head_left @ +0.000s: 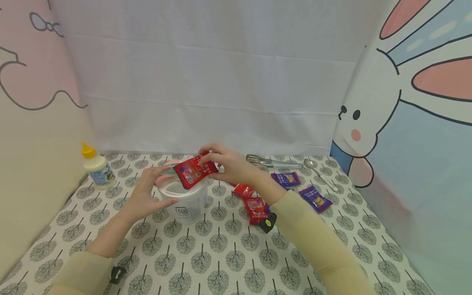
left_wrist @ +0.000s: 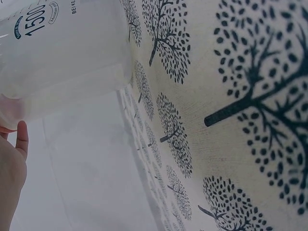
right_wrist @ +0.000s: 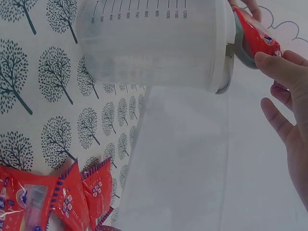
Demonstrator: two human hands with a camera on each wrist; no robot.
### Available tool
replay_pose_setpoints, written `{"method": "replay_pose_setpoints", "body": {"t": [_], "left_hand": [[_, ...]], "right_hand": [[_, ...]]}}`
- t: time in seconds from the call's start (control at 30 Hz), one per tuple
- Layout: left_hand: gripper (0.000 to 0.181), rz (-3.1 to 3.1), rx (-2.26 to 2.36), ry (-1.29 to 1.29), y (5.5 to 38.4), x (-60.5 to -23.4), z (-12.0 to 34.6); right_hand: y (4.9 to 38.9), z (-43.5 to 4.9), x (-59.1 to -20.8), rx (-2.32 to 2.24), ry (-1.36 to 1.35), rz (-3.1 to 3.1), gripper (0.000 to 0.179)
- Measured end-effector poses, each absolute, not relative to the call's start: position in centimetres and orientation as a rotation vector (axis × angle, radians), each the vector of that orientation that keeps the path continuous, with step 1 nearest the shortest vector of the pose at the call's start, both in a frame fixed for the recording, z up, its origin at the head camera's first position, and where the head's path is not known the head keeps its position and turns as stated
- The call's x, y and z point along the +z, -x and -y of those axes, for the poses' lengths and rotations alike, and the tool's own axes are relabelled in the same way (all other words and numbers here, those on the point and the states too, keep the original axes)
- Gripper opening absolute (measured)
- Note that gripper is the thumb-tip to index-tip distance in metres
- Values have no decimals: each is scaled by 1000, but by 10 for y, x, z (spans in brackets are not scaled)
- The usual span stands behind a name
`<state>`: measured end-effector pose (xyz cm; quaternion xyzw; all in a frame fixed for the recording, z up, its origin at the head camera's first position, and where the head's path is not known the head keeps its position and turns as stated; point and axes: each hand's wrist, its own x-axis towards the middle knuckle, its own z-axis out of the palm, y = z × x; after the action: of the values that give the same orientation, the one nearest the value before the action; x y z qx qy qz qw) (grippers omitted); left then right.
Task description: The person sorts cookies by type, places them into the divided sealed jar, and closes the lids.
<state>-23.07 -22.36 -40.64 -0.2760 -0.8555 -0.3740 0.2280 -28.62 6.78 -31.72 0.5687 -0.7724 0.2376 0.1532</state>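
Red packet [head_left: 189, 174]: hanging over the jug's [head_left: 186, 211] mouth
Right hand [head_left: 230, 166]: I'm pinching the packet
Left hand [head_left: 147, 194]: I'm spreading it wide beside the rim
Other packets [head_left: 256, 211]: lying on the cloth [head_left: 203, 262]

All three views share the tub [head_left: 186, 208], wrists closest

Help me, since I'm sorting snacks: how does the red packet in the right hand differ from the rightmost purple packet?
Colour: the red packet is mainly red; the purple packet is purple-blue.
Pose: the red packet is held up, tilted, by the right hand at the container's mouth; the purple packet lies on the tablecloth.
Both are printed packets.
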Motion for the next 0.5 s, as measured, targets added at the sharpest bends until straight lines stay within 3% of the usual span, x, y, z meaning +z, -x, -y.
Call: {"method": "replay_pose_setpoints", "body": {"t": [0.2, 0.5], "left_hand": [[98, 2368, -1038, 759, 230, -406, 223], [98, 2371, -1038, 762, 230, -404, 222]], "right_hand": [[291, -60, -325, 805, -1703, 2223, 35], [292, -56, -330, 1070, -1576, 2265, 34]]}}
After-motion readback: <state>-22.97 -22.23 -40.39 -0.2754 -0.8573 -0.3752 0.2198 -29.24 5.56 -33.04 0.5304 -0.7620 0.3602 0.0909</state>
